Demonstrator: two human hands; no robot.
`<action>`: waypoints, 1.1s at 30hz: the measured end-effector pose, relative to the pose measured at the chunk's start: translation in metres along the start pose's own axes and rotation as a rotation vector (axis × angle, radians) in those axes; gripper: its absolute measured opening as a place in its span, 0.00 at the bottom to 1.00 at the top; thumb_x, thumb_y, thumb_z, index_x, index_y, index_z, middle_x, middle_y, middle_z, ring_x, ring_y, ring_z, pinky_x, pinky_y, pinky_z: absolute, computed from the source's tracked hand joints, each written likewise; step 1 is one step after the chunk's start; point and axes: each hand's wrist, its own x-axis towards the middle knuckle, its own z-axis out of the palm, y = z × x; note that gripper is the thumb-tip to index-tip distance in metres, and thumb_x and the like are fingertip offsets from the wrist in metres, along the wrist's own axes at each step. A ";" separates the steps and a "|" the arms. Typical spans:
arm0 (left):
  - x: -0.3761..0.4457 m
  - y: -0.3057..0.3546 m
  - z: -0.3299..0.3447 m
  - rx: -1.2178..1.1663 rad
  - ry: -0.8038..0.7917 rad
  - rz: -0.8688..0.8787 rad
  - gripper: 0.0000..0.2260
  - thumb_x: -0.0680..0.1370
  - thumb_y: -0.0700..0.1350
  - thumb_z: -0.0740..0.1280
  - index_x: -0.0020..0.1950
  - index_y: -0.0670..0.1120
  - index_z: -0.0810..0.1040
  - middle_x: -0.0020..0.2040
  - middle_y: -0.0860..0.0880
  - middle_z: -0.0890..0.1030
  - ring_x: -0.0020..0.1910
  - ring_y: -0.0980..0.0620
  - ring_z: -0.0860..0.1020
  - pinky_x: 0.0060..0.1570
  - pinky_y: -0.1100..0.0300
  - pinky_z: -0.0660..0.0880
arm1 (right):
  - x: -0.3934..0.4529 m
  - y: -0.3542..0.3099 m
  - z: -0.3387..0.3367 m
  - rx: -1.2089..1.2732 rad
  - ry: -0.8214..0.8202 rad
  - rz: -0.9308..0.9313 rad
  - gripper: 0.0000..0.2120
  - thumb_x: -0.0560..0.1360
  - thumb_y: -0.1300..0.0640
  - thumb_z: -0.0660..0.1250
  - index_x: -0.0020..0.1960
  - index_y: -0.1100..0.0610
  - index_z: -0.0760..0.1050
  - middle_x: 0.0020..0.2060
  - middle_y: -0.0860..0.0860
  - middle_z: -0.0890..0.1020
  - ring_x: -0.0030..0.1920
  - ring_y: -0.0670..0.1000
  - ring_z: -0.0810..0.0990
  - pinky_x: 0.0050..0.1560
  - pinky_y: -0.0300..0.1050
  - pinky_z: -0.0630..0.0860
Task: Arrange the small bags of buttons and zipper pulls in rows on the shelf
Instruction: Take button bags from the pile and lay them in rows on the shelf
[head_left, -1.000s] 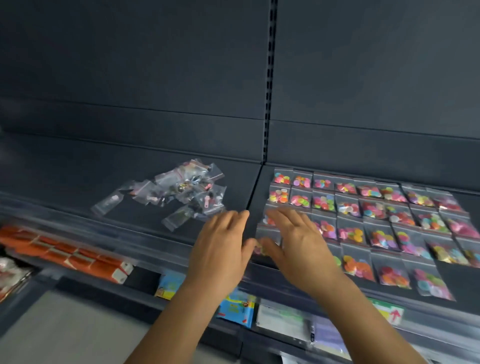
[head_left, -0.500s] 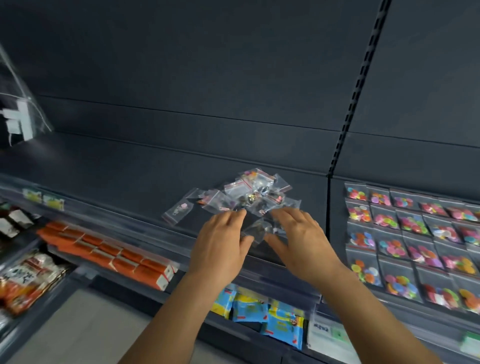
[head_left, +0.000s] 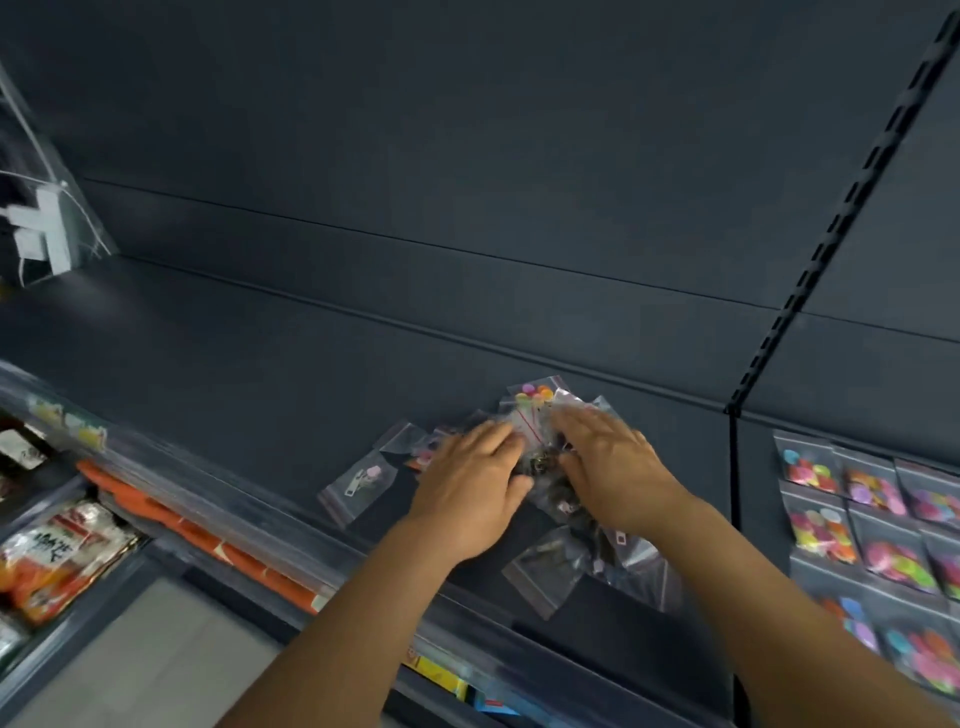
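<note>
Shelf (head_left: 260, 353) first: a dark, sloping metal deck with a clear lip along its front edge, split by a slotted upright (head_left: 841, 218). To the right of that upright the button bags (head_left: 878, 525) already lie in neat overlapping rows. To the left sits the pile (head_left: 571, 525) of small clear bags still to be sorted — mostly zipper pulls, with one bag of coloured buttons at its far edge and one zipper bag (head_left: 358, 486) lying apart on the left. Both hands rest on top of the pile, palms down: the left hand (head_left: 467, 483) with fingers fairly flat on the bags, the right hand (head_left: 608, 467) likewise spread. Whether either pinches a bag underneath I cannot tell, as the fingertips are blurred. By my judgement these bags will be very light, limp and slick; the plastic slides easily on the sloped deck and on other bags, while the little metal pulls shift inside. A pinch at a corner or at the stiffer zip-seal edge looks best, one bag at a time. Compared with half a second ago, the hands have moved forward from the near edge of the pile onto its middle, and the view has swung left — fewer button rows show.
</note>
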 end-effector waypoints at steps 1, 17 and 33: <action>-0.001 0.000 0.000 -0.029 0.037 0.018 0.19 0.81 0.53 0.54 0.70 0.49 0.68 0.72 0.52 0.66 0.72 0.53 0.61 0.69 0.58 0.54 | 0.002 0.004 0.000 -0.005 -0.008 -0.024 0.18 0.80 0.52 0.54 0.68 0.52 0.65 0.68 0.49 0.70 0.69 0.52 0.66 0.68 0.50 0.63; -0.007 -0.061 -0.012 -0.124 0.071 -0.227 0.18 0.81 0.47 0.57 0.71 0.46 0.67 0.67 0.48 0.74 0.66 0.49 0.69 0.66 0.56 0.63 | 0.032 -0.043 0.010 0.108 0.097 -0.290 0.14 0.77 0.55 0.62 0.61 0.53 0.77 0.59 0.50 0.79 0.62 0.52 0.73 0.66 0.38 0.61; 0.013 -0.079 -0.019 -0.180 0.218 -0.227 0.06 0.75 0.41 0.66 0.45 0.52 0.80 0.41 0.55 0.82 0.46 0.50 0.76 0.55 0.57 0.66 | 0.040 -0.058 0.019 0.052 0.083 -0.132 0.12 0.77 0.55 0.61 0.55 0.51 0.80 0.54 0.47 0.80 0.58 0.50 0.74 0.64 0.47 0.70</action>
